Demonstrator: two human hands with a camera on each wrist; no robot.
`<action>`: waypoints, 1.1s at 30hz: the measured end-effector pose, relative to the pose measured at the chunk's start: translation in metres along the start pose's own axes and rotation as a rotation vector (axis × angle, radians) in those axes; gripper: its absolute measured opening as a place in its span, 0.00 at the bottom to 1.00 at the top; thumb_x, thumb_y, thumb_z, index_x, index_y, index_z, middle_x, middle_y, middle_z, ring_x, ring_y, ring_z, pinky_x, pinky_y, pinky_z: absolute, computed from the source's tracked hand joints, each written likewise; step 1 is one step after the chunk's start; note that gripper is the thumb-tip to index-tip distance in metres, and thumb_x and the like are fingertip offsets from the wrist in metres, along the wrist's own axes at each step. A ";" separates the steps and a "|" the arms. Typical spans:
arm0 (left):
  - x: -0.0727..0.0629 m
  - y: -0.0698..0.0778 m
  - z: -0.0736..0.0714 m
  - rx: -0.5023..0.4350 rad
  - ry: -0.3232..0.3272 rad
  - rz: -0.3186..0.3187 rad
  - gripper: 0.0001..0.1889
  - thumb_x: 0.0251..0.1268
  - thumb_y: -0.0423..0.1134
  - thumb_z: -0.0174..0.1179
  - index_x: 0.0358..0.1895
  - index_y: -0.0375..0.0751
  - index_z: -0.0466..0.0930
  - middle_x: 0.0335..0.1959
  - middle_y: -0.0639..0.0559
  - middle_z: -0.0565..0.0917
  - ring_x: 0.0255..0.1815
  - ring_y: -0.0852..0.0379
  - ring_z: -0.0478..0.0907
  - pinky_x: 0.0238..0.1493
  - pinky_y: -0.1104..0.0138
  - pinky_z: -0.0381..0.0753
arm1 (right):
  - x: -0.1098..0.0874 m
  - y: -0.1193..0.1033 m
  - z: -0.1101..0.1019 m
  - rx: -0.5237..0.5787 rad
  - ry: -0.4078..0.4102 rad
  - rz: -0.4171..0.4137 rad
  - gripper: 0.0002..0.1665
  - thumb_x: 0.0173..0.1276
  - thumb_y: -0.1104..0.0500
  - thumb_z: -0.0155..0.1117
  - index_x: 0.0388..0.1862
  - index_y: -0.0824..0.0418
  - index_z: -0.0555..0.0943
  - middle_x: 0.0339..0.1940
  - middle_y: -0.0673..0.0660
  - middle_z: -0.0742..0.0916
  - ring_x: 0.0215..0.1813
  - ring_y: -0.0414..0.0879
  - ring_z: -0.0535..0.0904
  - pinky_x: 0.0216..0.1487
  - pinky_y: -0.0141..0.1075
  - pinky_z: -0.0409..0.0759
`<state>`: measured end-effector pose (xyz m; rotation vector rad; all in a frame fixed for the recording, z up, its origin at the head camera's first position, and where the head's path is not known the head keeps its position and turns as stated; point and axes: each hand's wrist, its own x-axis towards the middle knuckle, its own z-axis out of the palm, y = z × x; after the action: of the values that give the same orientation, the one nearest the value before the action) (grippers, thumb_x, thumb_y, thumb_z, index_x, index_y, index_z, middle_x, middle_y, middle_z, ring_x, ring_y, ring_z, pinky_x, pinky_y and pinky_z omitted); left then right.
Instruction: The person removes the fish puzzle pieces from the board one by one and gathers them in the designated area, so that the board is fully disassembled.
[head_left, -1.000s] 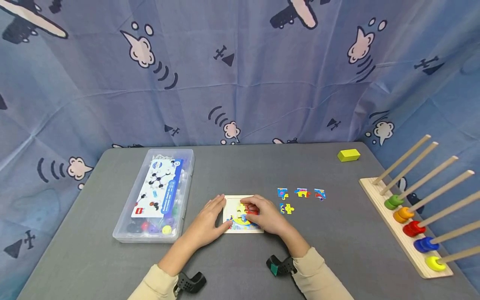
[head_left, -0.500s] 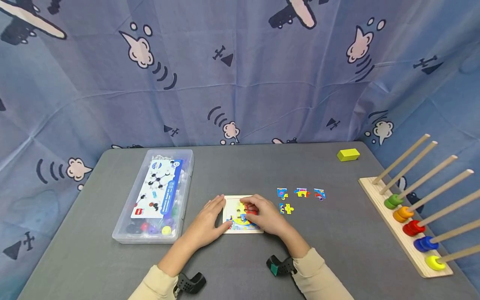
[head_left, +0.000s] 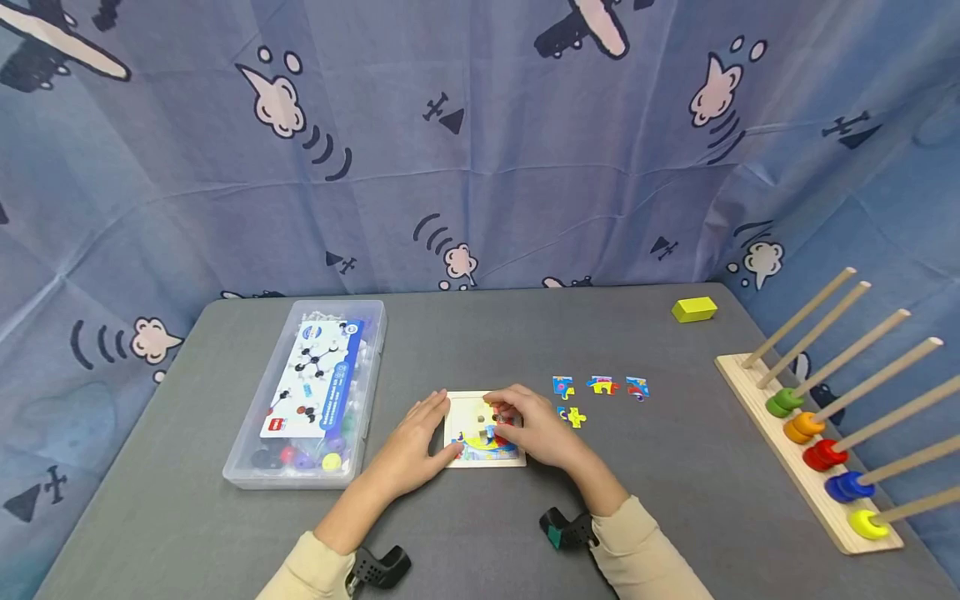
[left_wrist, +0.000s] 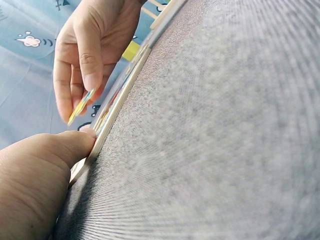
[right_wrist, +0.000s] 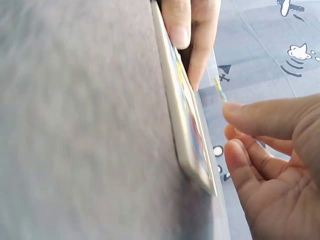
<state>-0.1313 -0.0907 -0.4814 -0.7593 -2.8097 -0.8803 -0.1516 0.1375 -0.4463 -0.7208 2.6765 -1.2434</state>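
Note:
A small wooden jigsaw tray [head_left: 487,464] lies on the grey table, with colourful pieces fitted along its lower and right parts and bare wood at the upper left. My left hand [head_left: 408,450] rests at its left side, fingers straight, the thumb on the front rim. Just over the tray, my right hand [head_left: 543,429] pinches a thin yellow-and-blue jigsaw piece [left_wrist: 81,107] between thumb and fingers. That piece [right_wrist: 220,90] is raised and tilted in the right wrist view. Right of the tray lie several loose jigsaw pieces [head_left: 602,385].
At left is a clear plastic box [head_left: 300,458] with a molecule-model label. A yellow block [head_left: 693,309] sits at the back right. Along the right side stands a wooden peg rack [head_left: 810,467] with coloured rings and tall pegs. A patterned curtain [head_left: 480,150] hangs behind the table.
The right hand has shifted slightly right, and the yellow piece has come up from the upper part of the tray in its fingers. The left hand stays in place.

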 end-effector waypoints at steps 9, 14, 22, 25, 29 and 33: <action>-0.001 -0.001 0.001 0.002 -0.004 -0.011 0.36 0.61 0.50 0.62 0.66 0.29 0.66 0.69 0.39 0.67 0.72 0.45 0.60 0.74 0.53 0.57 | -0.015 0.016 -0.024 -0.034 0.021 0.018 0.23 0.60 0.67 0.66 0.56 0.64 0.78 0.46 0.55 0.81 0.47 0.45 0.79 0.52 0.39 0.81; 0.000 -0.002 0.002 0.011 0.006 -0.001 0.36 0.60 0.50 0.62 0.66 0.30 0.66 0.69 0.39 0.67 0.72 0.45 0.60 0.74 0.53 0.58 | -0.027 0.031 -0.042 -0.074 0.042 0.021 0.22 0.60 0.67 0.66 0.55 0.63 0.78 0.48 0.54 0.82 0.47 0.46 0.79 0.51 0.41 0.82; 0.000 0.000 -0.001 0.004 -0.007 -0.008 0.36 0.61 0.50 0.61 0.66 0.29 0.66 0.69 0.39 0.66 0.73 0.45 0.59 0.74 0.54 0.58 | -0.050 0.055 -0.073 -0.087 0.081 0.031 0.23 0.58 0.70 0.66 0.55 0.68 0.78 0.47 0.59 0.83 0.46 0.51 0.80 0.49 0.40 0.82; 0.000 0.000 -0.001 0.002 -0.012 -0.010 0.36 0.61 0.50 0.61 0.66 0.29 0.66 0.70 0.39 0.66 0.73 0.44 0.59 0.74 0.54 0.58 | -0.058 0.063 -0.083 -0.117 0.105 0.042 0.23 0.59 0.69 0.66 0.55 0.68 0.78 0.49 0.60 0.82 0.46 0.51 0.80 0.48 0.37 0.82; 0.001 -0.001 -0.001 0.011 -0.018 -0.019 0.36 0.62 0.51 0.61 0.67 0.30 0.65 0.70 0.39 0.65 0.73 0.45 0.58 0.75 0.55 0.57 | -0.066 0.073 -0.094 -0.137 0.108 0.091 0.23 0.61 0.66 0.66 0.56 0.66 0.77 0.52 0.61 0.82 0.48 0.52 0.79 0.48 0.36 0.81; 0.000 -0.001 -0.001 0.013 -0.017 -0.021 0.36 0.61 0.51 0.61 0.67 0.30 0.65 0.70 0.40 0.65 0.73 0.46 0.58 0.75 0.55 0.57 | -0.072 0.081 -0.100 -0.141 0.109 0.141 0.23 0.63 0.65 0.65 0.58 0.66 0.76 0.54 0.63 0.81 0.50 0.53 0.78 0.49 0.35 0.80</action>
<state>-0.1318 -0.0915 -0.4812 -0.7399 -2.8406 -0.8626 -0.1469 0.2846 -0.4479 -0.4816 2.8690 -1.0991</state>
